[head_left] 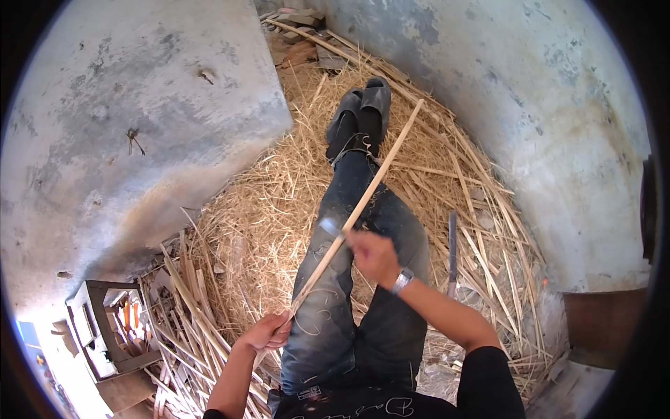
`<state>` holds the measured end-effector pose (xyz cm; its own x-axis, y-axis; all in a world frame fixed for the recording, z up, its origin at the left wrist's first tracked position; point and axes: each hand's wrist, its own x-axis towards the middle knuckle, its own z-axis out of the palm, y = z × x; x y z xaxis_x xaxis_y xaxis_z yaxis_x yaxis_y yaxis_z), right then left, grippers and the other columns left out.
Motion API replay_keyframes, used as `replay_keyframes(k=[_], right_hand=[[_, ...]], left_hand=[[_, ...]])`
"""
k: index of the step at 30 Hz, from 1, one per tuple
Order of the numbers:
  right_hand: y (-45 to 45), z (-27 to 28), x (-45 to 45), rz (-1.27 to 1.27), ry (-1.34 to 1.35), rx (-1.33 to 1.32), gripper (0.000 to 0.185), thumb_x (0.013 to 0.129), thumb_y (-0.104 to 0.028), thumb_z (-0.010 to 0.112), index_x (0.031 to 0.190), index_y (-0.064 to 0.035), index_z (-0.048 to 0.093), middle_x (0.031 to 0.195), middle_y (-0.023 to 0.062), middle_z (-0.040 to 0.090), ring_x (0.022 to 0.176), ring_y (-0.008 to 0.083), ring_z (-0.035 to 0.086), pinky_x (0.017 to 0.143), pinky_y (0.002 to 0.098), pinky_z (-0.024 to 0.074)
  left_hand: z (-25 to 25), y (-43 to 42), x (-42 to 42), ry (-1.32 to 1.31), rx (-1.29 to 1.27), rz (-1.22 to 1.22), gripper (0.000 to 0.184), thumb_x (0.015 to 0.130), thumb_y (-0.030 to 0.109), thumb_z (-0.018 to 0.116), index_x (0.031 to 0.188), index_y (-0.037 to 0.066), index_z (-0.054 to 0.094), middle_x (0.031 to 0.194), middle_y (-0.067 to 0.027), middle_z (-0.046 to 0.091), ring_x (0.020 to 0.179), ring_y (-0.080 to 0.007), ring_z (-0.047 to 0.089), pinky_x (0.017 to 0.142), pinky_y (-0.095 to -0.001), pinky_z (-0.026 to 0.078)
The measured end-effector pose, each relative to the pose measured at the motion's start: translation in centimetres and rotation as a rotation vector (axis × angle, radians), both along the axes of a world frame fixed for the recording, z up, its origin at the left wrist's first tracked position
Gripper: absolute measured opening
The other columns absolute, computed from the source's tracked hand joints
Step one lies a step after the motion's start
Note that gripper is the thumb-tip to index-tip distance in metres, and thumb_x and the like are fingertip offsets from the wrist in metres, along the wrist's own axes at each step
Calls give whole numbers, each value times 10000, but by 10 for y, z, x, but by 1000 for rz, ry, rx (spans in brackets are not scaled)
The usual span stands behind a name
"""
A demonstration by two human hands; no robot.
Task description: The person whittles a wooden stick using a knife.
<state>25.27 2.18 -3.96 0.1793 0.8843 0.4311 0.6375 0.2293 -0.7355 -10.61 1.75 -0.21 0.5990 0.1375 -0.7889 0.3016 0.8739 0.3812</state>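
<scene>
A long, pale wooden or bamboo strip (386, 164) lies slantwise across my outstretched legs (324, 279). Its upper end is past my knees, beside my feet. Near its lower end, my left hand (267, 332) is closed around it by my thigh. Thin curled shavings (317, 312) lie on the trousers close to that hand. Over the middle of the strip, my right hand (375, 257) is closed on a knife, whose short blade (330, 225) shows as a bluish blur against the strip. The knife's handle is hidden by the fingers.
Shavings (258, 202) cover the floor around my legs. Loose strips lie along the right wall (544, 140) and at lower left. A long dark blade (453, 244) with a handle stands at my right. A wooden frame (130, 363) is at lower left.
</scene>
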Motion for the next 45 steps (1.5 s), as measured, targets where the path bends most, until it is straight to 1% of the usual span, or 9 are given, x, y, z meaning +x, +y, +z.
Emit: replay_keyframes(k=[6, 11, 15, 17, 22, 28, 35, 41, 45], right_hand=[[60, 1, 66, -427, 22, 7, 192, 1002, -99, 663, 1165, -75, 762, 864, 177, 746, 687, 350, 710, 607, 401, 547], [-23, 8, -15, 255, -149, -177, 378, 907, -71, 701, 1270, -166, 750, 812, 113, 710, 674, 322, 683, 586, 400, 553], [-33, 17, -30, 319, -95, -167, 297, 939, -126, 723, 1236, -131, 730, 755, 105, 685, 642, 316, 684, 573, 394, 545], [-5, 27, -15, -111, 230, -194, 179, 985, -190, 726, 1129, -85, 711, 705, 115, 668, 607, 304, 686, 551, 396, 526], [58, 4, 67, -338, 143, -60, 196, 1013, -212, 712, 1125, -51, 701, 685, 146, 678, 587, 289, 692, 543, 396, 504], [79, 12, 86, -408, 30, -89, 338, 991, -133, 693, 1323, -149, 749, 728, 174, 683, 589, 297, 671, 563, 384, 511], [30, 7, 28, 83, -217, -141, 537, 859, -9, 658, 1363, -181, 728, 886, 188, 736, 680, 351, 691, 579, 415, 543], [86, 4, 95, -401, -38, -124, 418, 956, -48, 652, 1353, -147, 733, 748, 241, 649, 558, 336, 603, 553, 396, 478], [68, -2, 77, -363, -91, -57, 421, 982, -56, 662, 1387, -162, 710, 769, 268, 631, 548, 291, 595, 561, 386, 464]], left_hand=[[3, 0, -4, -60, -126, 29, 532, 1137, 509, 462, 739, 160, 415, 525, 84, 301, 418, -45, 254, 353, -226, 148], [4, 2, 4, -78, -168, 36, 515, 1150, 485, 435, 753, 157, 419, 523, 82, 310, 411, -39, 256, 335, -216, 167], [-26, -1, -21, -236, -374, 63, 553, 1158, 509, 355, 729, 167, 416, 519, 70, 342, 413, -45, 290, 324, -222, 193], [-41, -9, -35, -349, -487, 102, 567, 1160, 514, 330, 717, 170, 415, 519, 67, 353, 417, -48, 306, 325, -221, 208], [-44, -14, -50, -426, -562, 87, 575, 1161, 490, 324, 690, 175, 419, 529, 76, 369, 440, -46, 332, 353, -203, 254], [-50, -14, -58, -451, -588, 112, 550, 1161, 491, 327, 735, 164, 451, 532, 85, 370, 436, -37, 329, 345, -205, 244], [-43, -8, -51, -317, -508, 95, 518, 1154, 501, 361, 795, 149, 487, 543, 102, 359, 425, -37, 334, 339, -212, 247], [-36, -7, -53, -221, -338, 120, 456, 1149, 456, 427, 836, 141, 531, 529, 75, 366, 417, -38, 318, 333, -208, 226], [-19, -4, -43, -105, -200, 108, 460, 1138, 461, 469, 820, 133, 524, 531, 64, 371, 413, -44, 309, 323, -227, 205]])
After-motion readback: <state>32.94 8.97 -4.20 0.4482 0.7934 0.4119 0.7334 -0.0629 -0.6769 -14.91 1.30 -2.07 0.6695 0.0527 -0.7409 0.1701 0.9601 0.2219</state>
